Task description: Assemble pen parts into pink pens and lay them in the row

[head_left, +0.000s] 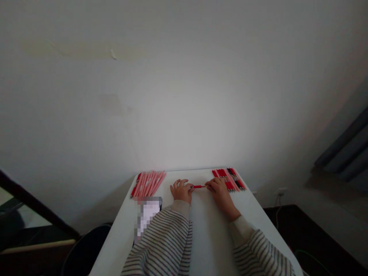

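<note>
Both hands meet over the middle of a white table. Between them a slim red pen (197,186) lies crosswise, a thicker red section to the left and a thinner part to the right. My left hand (183,190) pinches its left end between thumb and finger, the other fingers spread. The pen's right end is in the closed fingertips of my right hand (217,189), which partly hide it. Beside my right hand lies a group of red, pink and black pens (235,180). A pile of pink pens (150,183) with some red parts is at the far left.
A phone-like device (149,216), its screen pixelated, lies on the left side of the white table (209,237). Behind the table stands a pale wall (184,96). A dark round bin (86,249) is at the lower left, and a wall socket (282,190) at the right.
</note>
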`<state>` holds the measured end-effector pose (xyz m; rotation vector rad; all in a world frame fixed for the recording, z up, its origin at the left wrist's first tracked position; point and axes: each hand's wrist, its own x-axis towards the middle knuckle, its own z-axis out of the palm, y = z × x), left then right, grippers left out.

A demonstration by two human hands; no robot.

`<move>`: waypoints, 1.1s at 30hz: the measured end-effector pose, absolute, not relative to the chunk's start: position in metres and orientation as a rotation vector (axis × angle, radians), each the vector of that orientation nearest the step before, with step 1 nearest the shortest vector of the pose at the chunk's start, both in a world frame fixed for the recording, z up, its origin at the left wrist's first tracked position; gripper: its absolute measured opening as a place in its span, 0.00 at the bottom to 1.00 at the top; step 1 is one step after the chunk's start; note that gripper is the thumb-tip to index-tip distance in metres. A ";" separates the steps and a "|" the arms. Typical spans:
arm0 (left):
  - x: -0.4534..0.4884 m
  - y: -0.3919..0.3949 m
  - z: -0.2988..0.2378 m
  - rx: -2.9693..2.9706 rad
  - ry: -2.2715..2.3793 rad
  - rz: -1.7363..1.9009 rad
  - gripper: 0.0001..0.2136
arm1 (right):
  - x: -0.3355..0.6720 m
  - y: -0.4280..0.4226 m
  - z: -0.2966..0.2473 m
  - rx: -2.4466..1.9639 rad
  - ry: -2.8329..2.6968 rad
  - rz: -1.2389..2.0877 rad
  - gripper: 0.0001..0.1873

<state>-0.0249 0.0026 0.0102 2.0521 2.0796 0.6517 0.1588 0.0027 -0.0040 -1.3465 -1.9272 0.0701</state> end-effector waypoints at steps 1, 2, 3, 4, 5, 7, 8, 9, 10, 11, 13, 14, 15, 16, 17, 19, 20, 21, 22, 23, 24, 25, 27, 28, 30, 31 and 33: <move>-0.025 0.003 0.009 2.054 2.070 0.661 0.09 | 0.160 0.003 -0.005 -1.345 -1.922 0.071 0.11; -0.025 0.003 0.009 2.057 2.065 0.671 0.09 | 0.161 0.004 -0.006 -1.339 -1.916 0.073 0.11; -0.025 0.003 0.008 2.061 2.063 0.684 0.09 | 0.162 0.005 -0.006 -1.328 -1.918 0.079 0.11; -0.024 0.004 0.007 2.065 2.065 0.694 0.09 | 0.163 0.006 -0.007 -1.318 -1.921 0.083 0.12; -0.024 0.004 0.006 2.066 2.071 0.701 0.09 | 0.163 0.006 -0.007 -1.308 -1.925 0.086 0.12; -0.023 0.004 0.005 2.070 2.090 0.706 0.08 | 0.164 0.007 -0.008 -1.298 -1.933 0.082 0.12; -0.022 0.004 0.004 2.075 2.100 0.707 0.08 | 0.164 0.008 -0.009 -1.295 -1.939 0.076 0.12; -0.022 0.004 0.004 2.082 2.108 0.707 0.08 | 0.164 0.008 -0.009 -1.293 -1.944 0.067 0.12; -0.022 0.004 0.003 2.088 2.114 0.705 0.08 | 0.164 0.008 -0.010 -1.291 -1.949 0.060 0.12; -0.023 0.004 0.003 2.091 2.117 0.703 0.08 | 0.164 0.008 -0.010 -1.290 -1.955 0.055 0.13; -0.023 0.004 0.003 2.085 2.118 0.696 0.08 | 0.164 0.009 -0.010 -1.295 -1.957 0.049 0.13; -0.023 0.004 0.004 2.080 2.117 0.690 0.08 | 0.164 0.009 -0.011 -1.299 -1.956 0.050 0.12; -0.023 0.004 0.004 2.077 2.115 0.684 0.07 | 0.164 0.008 -0.011 -1.302 -1.952 0.053 0.12; -0.023 0.004 0.005 2.076 2.113 0.679 0.07 | 0.164 0.008 -0.011 -1.305 -1.945 0.056 0.12; -0.023 0.004 0.005 2.075 2.110 0.676 0.07 | 0.164 0.008 -0.011 -1.308 -1.937 0.058 0.12; -0.023 0.004 0.005 2.072 2.106 0.673 0.08 | 0.164 0.008 -0.011 -1.314 -1.918 0.058 0.11; -0.023 0.004 0.005 2.069 2.106 0.675 0.08 | 0.165 0.009 -0.012 -1.316 -1.909 0.056 0.11; -0.023 0.004 0.005 2.065 2.106 0.681 0.08 | 0.165 0.009 -0.012 -1.316 -1.901 0.055 0.11; -0.023 0.004 0.005 2.063 2.105 0.689 0.08 | 0.165 0.009 -0.012 -1.313 -1.894 0.056 0.10; -0.023 0.003 0.004 2.064 2.103 0.700 0.08 | 0.165 0.009 -0.013 -1.309 -1.886 0.058 0.10; -0.022 0.003 0.004 2.067 2.098 0.713 0.08 | 0.166 0.010 -0.013 -1.303 -1.876 0.062 0.10; -0.022 0.003 0.003 2.073 2.090 0.726 0.09 | 0.166 0.010 -0.013 -1.297 -1.869 0.068 0.10; -0.022 0.002 0.003 2.080 2.079 0.750 0.09 | 0.165 0.010 -0.013 -1.283 -1.858 0.078 0.10; -0.022 0.002 0.003 2.078 2.078 0.761 0.09 | 0.165 0.010 -0.013 -1.276 -1.855 0.083 0.10; -0.021 0.002 0.002 2.067 2.079 0.777 0.09 | 0.165 0.010 -0.013 -1.268 -1.849 0.090 0.10; -0.021 0.002 0.002 2.060 2.078 0.786 0.09 | 0.165 0.011 -0.013 -1.265 -1.844 0.095 0.11; -0.021 0.002 0.002 2.042 2.071 0.818 0.09 | 0.165 0.011 -0.015 -1.262 -1.825 0.106 0.11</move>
